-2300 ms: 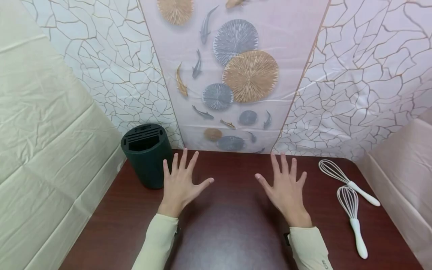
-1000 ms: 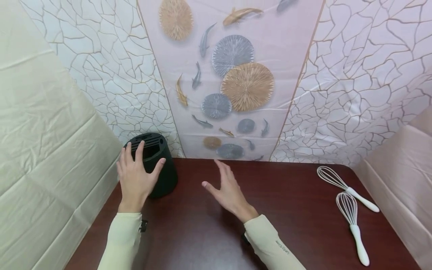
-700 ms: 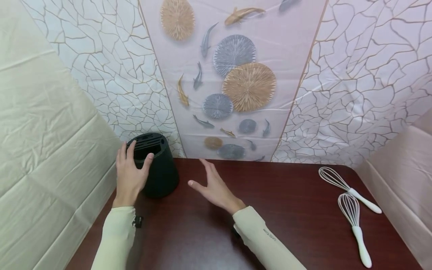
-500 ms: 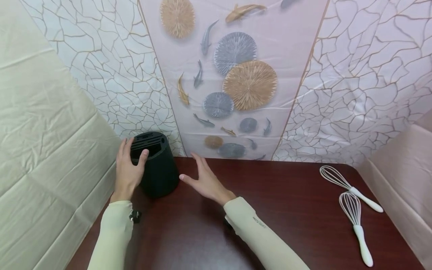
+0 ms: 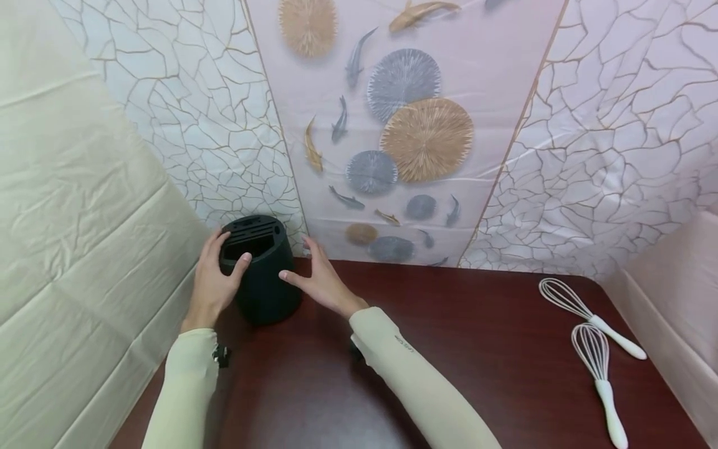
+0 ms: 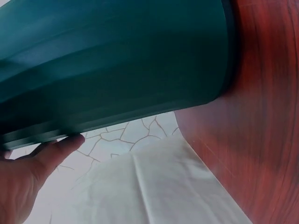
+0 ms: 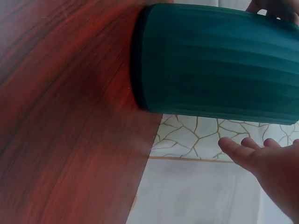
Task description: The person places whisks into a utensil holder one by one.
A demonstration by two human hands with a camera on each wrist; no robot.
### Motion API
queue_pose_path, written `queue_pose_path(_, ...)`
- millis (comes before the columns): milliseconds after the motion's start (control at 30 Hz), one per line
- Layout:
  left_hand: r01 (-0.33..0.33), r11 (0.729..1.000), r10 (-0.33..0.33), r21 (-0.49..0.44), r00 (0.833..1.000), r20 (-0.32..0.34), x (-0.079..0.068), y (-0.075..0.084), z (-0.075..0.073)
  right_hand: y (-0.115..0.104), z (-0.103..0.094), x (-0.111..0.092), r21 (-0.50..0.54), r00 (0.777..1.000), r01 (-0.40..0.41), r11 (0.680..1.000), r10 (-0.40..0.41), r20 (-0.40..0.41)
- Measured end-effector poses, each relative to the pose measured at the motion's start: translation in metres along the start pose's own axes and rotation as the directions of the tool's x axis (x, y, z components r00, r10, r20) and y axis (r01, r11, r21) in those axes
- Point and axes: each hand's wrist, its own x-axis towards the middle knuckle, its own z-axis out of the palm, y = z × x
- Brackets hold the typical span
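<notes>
A dark green knife block (image 5: 266, 280), oval with slots and a wide opening on top, stands upright at the table's back left. My left hand (image 5: 215, 284) is at its left side, fingers along the rim and thumb by the front edge. In the left wrist view, a fingertip of that hand (image 6: 35, 168) meets the block's ribbed wall (image 6: 117, 60). Fingers spread, my right hand (image 5: 323, 282) is just right of the block. A gap shows between this hand (image 7: 266, 163) and the block (image 7: 219, 65) in the right wrist view.
Two white whisks lie at the right of the dark red wooden table (image 5: 449, 349): one farther back (image 5: 591, 317), the other nearer (image 5: 600, 380), its head close to the first one's handle. Patterned cloth (image 5: 426, 137) hangs behind the table, and pale cloth (image 5: 112, 249) lines the left side.
From spread above the table, both hands have moved left to the knife block. The left reached its side first; the right has come across to its right side. Block and whisks stay put.
</notes>
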Motion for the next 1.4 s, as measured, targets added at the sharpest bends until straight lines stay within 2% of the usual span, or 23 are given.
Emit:
queue_pose_path(200,0.002,1.0,-0.002,0.002,1.0,0.012,-0.002,0.0,0.003,0.001,0.002,0.011,-0.035,0.998,0.009,0.999,-0.007,0.068)
queue_pose_path(333,0.003,1.0,-0.003,-0.011,1.0,-0.015,-0.004,-0.001,0.003,0.003,0.007,0.021,-0.008,0.992,0.031,0.999,-0.03,0.12)
queue_pose_path(467,0.025,1.0,-0.025,-0.01,1.0,0.001,-0.008,-0.003,0.007,0.012,0.016,0.029,0.005,0.989,0.023,1.0,-0.023,0.149)
queue_pose_path(600,0.028,0.999,-0.028,-0.031,1.0,0.004,-0.01,-0.002,0.01,0.021,0.023,0.035,0.059,0.993,-0.008,0.998,0.001,0.117)
queue_pose_path(800,0.026,0.999,-0.028,-0.048,0.999,-0.042,-0.004,-0.002,0.006,0.019,0.028,0.047,0.145,0.994,0.063,0.987,-0.074,0.075)
queue_pose_path(1067,0.07,0.995,-0.075,-0.073,0.994,-0.075,-0.003,0.0,0.008,0.018,0.032,0.052,0.187,0.995,0.089,0.978,-0.096,0.028)
queue_pose_path(1267,0.102,0.988,-0.109,-0.114,0.992,-0.058,-0.005,0.005,0.009,0.019,0.032,0.047,0.181,0.995,0.1,0.978,-0.102,0.002)
queue_pose_path(1400,0.103,0.987,-0.108,-0.122,0.993,-0.038,-0.009,0.009,0.011,0.021,0.029,0.038,0.175,0.996,0.092,0.98,-0.092,-0.01)
